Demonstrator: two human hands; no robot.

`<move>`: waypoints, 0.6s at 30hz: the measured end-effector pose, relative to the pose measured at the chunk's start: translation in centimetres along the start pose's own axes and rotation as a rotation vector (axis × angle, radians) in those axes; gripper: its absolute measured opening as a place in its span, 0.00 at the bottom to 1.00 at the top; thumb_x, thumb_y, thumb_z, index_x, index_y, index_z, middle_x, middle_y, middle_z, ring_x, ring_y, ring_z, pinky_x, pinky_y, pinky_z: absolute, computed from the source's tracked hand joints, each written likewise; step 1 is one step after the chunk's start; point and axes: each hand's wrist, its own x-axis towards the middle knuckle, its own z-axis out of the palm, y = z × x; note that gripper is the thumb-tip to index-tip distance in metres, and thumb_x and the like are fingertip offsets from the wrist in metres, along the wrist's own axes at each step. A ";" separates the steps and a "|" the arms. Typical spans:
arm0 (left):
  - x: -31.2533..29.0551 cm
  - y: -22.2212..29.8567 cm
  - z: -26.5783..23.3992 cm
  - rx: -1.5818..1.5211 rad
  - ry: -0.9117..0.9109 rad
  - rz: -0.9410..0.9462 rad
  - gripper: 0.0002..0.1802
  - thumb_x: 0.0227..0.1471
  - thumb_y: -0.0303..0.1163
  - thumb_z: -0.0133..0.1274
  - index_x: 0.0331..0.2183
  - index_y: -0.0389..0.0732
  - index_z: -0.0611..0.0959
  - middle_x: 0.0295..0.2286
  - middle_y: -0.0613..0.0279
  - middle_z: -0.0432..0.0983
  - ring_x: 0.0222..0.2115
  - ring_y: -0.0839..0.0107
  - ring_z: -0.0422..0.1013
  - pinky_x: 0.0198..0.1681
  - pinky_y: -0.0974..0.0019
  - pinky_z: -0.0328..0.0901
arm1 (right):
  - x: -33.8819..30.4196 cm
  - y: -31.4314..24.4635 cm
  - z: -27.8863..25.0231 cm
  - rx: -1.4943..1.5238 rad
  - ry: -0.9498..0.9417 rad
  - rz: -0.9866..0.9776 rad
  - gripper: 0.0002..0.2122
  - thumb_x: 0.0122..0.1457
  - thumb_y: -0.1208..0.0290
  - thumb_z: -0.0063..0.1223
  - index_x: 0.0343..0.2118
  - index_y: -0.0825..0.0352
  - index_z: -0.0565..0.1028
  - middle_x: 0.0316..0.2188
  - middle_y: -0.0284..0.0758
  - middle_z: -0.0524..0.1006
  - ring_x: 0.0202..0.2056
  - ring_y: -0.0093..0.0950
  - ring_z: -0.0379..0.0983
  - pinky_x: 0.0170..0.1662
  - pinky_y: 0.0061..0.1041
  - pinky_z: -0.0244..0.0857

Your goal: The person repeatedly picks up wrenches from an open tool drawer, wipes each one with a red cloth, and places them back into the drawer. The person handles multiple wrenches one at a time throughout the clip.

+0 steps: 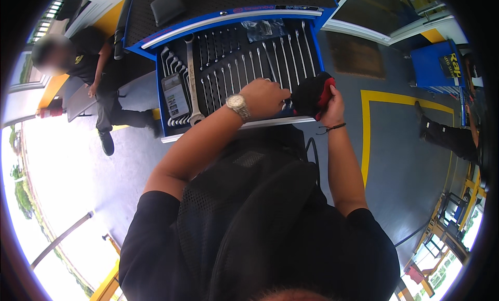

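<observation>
The fabric bundle (310,96) is black and red, wrenches (192,67) silver, floor lines (366,137) yellow.

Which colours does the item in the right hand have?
The item is black and red; head view shows it.

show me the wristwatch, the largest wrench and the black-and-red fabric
Wristwatch (236,102), head view: its dial
Largest wrench (192,77), head view: its shaft
Black-and-red fabric (307,95), head view: its black part

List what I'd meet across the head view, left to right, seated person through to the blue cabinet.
Seated person → phone-like device → large wrench → wearer's left hand → black-and-red fabric item → wearer's right hand → blue cabinet.
</observation>
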 end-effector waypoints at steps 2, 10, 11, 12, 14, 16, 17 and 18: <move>-1.7 -1.3 -2.1 -0.137 0.269 0.024 0.07 0.56 0.33 0.53 0.33 0.40 0.79 0.26 0.58 0.78 0.28 0.62 0.77 0.33 0.61 0.69 | -0.7 -0.7 0.4 0.133 0.048 0.039 0.19 0.68 0.60 0.40 0.53 0.68 0.72 0.47 0.39 0.78 0.49 0.36 0.75 0.54 0.35 0.69; -10.3 -1.7 -6.1 -1.358 0.543 0.181 0.05 0.58 0.25 0.54 0.31 0.39 0.75 0.27 0.67 0.72 0.24 0.79 0.64 0.29 0.72 0.61 | -2.9 -3.7 -2.2 -1.230 -0.006 -0.951 0.17 0.67 0.64 0.44 0.50 0.73 0.71 0.48 0.46 0.76 0.51 0.35 0.74 0.53 0.35 0.70; -10.7 -1.4 -5.9 -1.452 0.562 0.237 0.04 0.57 0.24 0.55 0.31 0.39 0.76 0.28 0.66 0.73 0.25 0.79 0.64 0.30 0.72 0.61 | -4.5 -5.0 0.3 -1.168 -0.124 -0.935 0.16 0.66 0.66 0.46 0.50 0.74 0.71 0.48 0.47 0.76 0.51 0.34 0.74 0.53 0.34 0.69; -10.7 -0.9 -5.8 -1.379 0.561 0.242 0.04 0.57 0.24 0.55 0.32 0.39 0.76 0.28 0.66 0.73 0.25 0.79 0.65 0.30 0.72 0.61 | -5.8 -5.7 4.2 -0.992 -0.287 -0.890 0.16 0.65 0.67 0.49 0.49 0.74 0.72 0.49 0.47 0.75 0.51 0.35 0.75 0.53 0.34 0.69; -9.8 0.2 -6.2 -1.233 0.540 0.266 0.03 0.57 0.23 0.55 0.32 0.39 0.76 0.28 0.67 0.73 0.26 0.78 0.65 0.31 0.72 0.62 | -8.1 -6.4 12.5 -0.926 -0.581 -0.893 0.16 0.62 0.68 0.54 0.49 0.73 0.72 0.49 0.47 0.75 0.50 0.36 0.75 0.52 0.33 0.68; -9.7 2.0 -6.4 -1.250 0.572 0.235 0.04 0.56 0.24 0.55 0.36 0.38 0.77 0.30 0.65 0.75 0.30 0.76 0.70 0.33 0.69 0.65 | -9.2 -6.8 19.0 -1.537 -0.859 -1.176 0.19 0.59 0.65 0.58 0.50 0.71 0.73 0.46 0.45 0.75 0.47 0.38 0.75 0.50 0.31 0.69; -9.7 2.9 -6.5 -1.288 0.597 0.228 0.05 0.56 0.25 0.55 0.37 0.38 0.78 0.31 0.64 0.76 0.32 0.76 0.71 0.34 0.68 0.66 | -9.4 -6.4 19.7 -1.583 -0.843 -1.162 0.19 0.58 0.64 0.58 0.49 0.70 0.73 0.44 0.44 0.75 0.45 0.38 0.76 0.48 0.31 0.70; -9.7 3.5 -6.6 -1.323 0.621 0.217 0.06 0.56 0.25 0.55 0.38 0.38 0.78 0.32 0.63 0.77 0.33 0.75 0.72 0.35 0.68 0.66 | -9.4 -6.1 20.2 -1.622 -0.828 -1.149 0.20 0.57 0.62 0.58 0.48 0.69 0.73 0.41 0.42 0.76 0.42 0.37 0.76 0.45 0.31 0.70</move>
